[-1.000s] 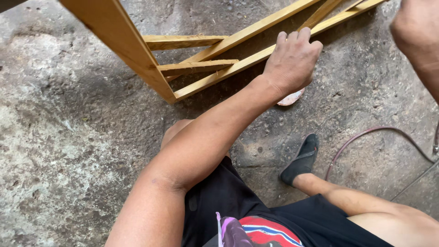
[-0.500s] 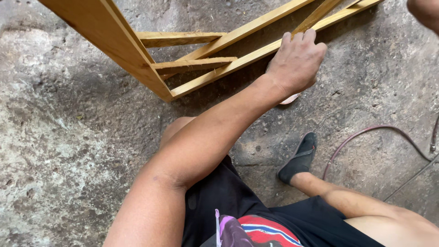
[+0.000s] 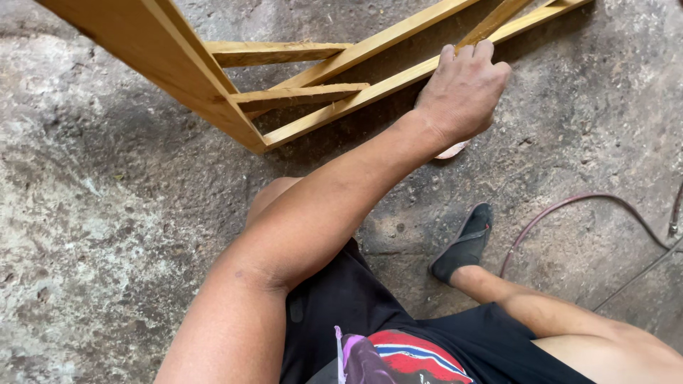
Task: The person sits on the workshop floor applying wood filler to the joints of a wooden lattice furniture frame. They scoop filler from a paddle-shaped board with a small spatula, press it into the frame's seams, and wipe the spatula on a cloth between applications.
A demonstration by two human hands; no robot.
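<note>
A: Starting at the left, what is there?

B: A thick pale wooden post [image 3: 171, 64] runs down from the top left corner. It belongs to a wooden frame [image 3: 370, 78] that stands on the rough concrete floor [image 3: 85, 235].

A: How many pieces does the frame have?

B: I count the one thick post, two short rungs [image 3: 284, 51] that jut right from it, and three long slats [image 3: 398, 32] that slant up toward the top right.

A: And the arm?

B: One bare arm stretches from the lower left up to the right, nearly straight at the elbow. Its hand, the left hand [image 3: 462, 92], lies knuckles up with the fingers curled over the lowest long slat and gripping it. Just under the wrist a small pale scrap [image 3: 453, 150] lies on the floor; I cannot tell what it is.

A: The other hand?

B: The right hand is out of view, so I cannot tell its state.

A: Further right?

B: One foot in a black slipper [image 3: 466, 245] rests flat on the floor, well apart from the frame. Beside it one thin reddish hose [image 3: 569, 206] curves toward the right edge. Black shorts [image 3: 356, 306] show at the bottom, with one red, blue and purple printed patch [image 3: 405, 355] on the cloth.
</note>
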